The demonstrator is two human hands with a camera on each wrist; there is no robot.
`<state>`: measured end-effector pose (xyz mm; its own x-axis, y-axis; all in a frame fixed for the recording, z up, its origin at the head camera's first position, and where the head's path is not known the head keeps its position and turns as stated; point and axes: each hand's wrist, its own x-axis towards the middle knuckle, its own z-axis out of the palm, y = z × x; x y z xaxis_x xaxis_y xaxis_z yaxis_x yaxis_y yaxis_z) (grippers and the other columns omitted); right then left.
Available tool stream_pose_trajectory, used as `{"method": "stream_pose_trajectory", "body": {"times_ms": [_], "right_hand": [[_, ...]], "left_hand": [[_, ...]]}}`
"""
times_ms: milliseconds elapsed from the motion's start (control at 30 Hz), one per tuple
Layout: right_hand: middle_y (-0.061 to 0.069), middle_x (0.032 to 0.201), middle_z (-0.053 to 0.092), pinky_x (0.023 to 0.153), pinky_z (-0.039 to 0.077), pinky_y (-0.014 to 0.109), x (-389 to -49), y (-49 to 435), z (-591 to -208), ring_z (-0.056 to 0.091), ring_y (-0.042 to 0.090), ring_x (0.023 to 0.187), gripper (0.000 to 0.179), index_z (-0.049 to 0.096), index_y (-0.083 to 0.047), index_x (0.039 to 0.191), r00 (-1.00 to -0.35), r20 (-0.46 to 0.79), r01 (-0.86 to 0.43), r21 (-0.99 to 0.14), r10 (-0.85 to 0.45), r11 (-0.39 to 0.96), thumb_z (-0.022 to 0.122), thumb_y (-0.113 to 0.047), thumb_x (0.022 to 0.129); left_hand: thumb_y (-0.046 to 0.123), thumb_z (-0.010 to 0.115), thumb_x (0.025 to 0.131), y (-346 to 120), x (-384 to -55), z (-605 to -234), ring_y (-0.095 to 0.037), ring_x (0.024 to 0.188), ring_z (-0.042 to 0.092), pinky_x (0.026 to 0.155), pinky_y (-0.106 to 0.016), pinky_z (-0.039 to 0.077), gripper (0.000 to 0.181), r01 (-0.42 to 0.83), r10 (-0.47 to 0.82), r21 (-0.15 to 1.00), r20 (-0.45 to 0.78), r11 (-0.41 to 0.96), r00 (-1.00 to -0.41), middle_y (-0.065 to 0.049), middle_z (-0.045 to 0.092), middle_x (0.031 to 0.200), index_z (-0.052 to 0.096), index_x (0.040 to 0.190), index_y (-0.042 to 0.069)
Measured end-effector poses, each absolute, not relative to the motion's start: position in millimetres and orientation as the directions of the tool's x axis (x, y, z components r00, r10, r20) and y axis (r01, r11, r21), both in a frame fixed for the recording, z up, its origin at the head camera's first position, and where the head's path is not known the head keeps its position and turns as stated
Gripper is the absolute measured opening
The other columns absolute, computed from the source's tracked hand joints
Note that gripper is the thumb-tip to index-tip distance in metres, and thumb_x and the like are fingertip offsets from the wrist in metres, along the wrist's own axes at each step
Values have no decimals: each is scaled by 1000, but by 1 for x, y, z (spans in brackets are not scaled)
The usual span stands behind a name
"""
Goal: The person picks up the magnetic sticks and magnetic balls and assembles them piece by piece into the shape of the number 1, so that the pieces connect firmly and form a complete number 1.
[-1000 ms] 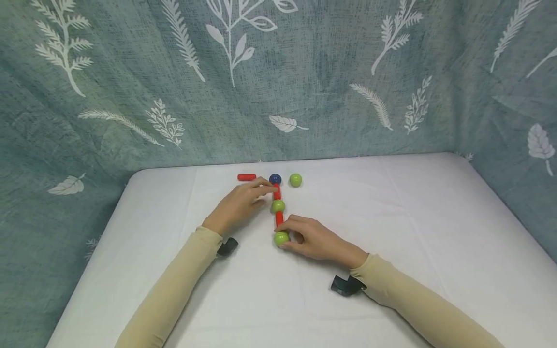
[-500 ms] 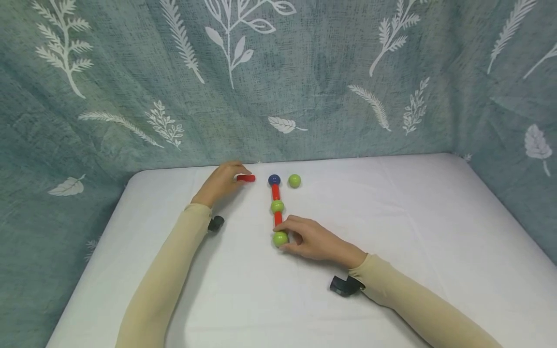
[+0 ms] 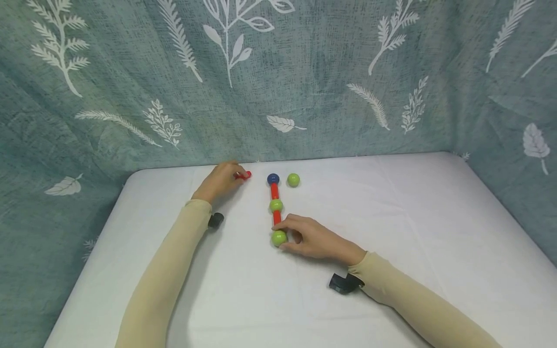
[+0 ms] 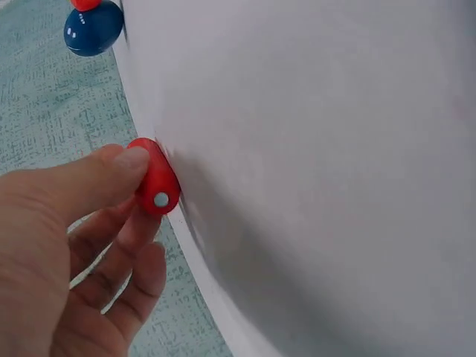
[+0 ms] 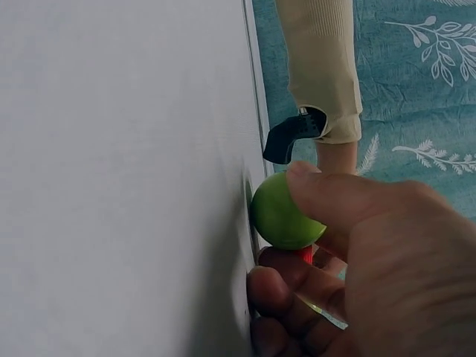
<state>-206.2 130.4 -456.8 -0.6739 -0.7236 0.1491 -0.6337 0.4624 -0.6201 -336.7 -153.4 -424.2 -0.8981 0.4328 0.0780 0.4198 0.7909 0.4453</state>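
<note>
My left hand (image 3: 223,180) pinches a loose red rod (image 4: 158,178) between thumb and fingers, near the table's back edge. The rod's end shows a pale round disc in the left wrist view. A chain runs from back to front at mid-table: a blue ball (image 3: 273,179), a red rod (image 3: 274,191), a green ball (image 3: 276,205), a second red rod (image 3: 277,217) and a green ball (image 3: 279,238) at the near end. My right hand (image 3: 313,239) holds that near ball between thumb and fingers; in the right wrist view the green ball (image 5: 282,212) is partly covered by the thumb.
Another green ball (image 3: 293,180) lies alone right of the blue ball. All stands on a white-covered table (image 3: 391,217), with a patterned teal cloth (image 3: 322,116) behind its back edge. A black wrist camera (image 3: 345,283) sits at the right wrist.
My left hand has moved from the chain's far rod, back and leftward to the loose red rod, gripped it and turned it slightly. My right hand stays at the near green ball.
</note>
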Motion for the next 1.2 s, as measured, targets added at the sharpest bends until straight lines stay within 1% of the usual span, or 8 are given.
{"method": "stream_pose_trajectory", "body": {"times_ms": [133,233,333,467,700,900,1100,1200], "right_hand": [[-5,95,57,61,42,19,-209,131,-456,50,10,71,41,63,-18,127,-669,132,-622,-638,-731,454,75,-23,88],[-3,95,58,61,42,20,-211,133,-455,51,13,72,41,63,-17,128,-664,122,-612,-655,-737,443,74,-23,88],[-4,96,58,62,44,20,-212,133,-455,52,14,73,41,63,-16,128,-658,115,-605,-668,-744,432,74,-22,89],[-6,98,57,63,45,21,-213,133,-454,52,14,74,41,62,-17,128,-657,103,-600,-670,-747,436,73,-23,89],[-6,103,60,66,46,22,-216,139,-451,53,14,76,40,62,-18,129,-662,103,-593,-678,-742,435,72,-21,91],[-6,107,61,68,46,23,-225,143,-451,51,11,78,36,61,-20,132,-662,92,-584,-685,-744,436,62,-18,97],[-4,113,63,74,45,25,-230,140,-451,51,12,88,38,60,-18,134,-657,70,-576,-689,-751,440,57,-9,98],[-2,112,63,74,45,25,-230,139,-451,51,12,87,38,60,-16,134,-650,83,-588,-685,-755,430,56,-7,97]], "left_hand": [[8,69,90,-158,-333,-424,-23,94,63,86,-36,53,22,406,430,451,54,795,-901,-9,68,106,74,111,10],[10,67,92,-162,-326,-424,-21,83,57,77,-34,49,25,416,460,448,13,791,-888,-8,65,94,72,116,11],[14,66,93,-165,-318,-426,-19,76,51,71,-32,44,26,412,479,470,-24,780,-878,-6,61,84,70,118,12],[17,67,93,-169,-308,-430,-17,74,49,70,-30,42,25,404,485,515,-25,756,-874,-4,60,81,69,117,14],[19,71,91,-176,-287,-433,-15,70,51,67,-28,45,24,434,531,561,-11,705,-848,-1,62,81,70,114,14],[20,74,88,-175,-251,-435,-12,68,51,63,-24,44,22,478,602,598,-10,644,-799,3,61,77,70,109,14],[25,76,87,-162,-210,-442,-7,64,49,58,-20,43,24,525,670,625,4,578,-743,8,56,72,69,109,17],[25,76,87,-152,-192,-443,-6,63,49,58,-19,43,25,527,685,642,3,557,-729,9,55,72,69,110,18]]}}
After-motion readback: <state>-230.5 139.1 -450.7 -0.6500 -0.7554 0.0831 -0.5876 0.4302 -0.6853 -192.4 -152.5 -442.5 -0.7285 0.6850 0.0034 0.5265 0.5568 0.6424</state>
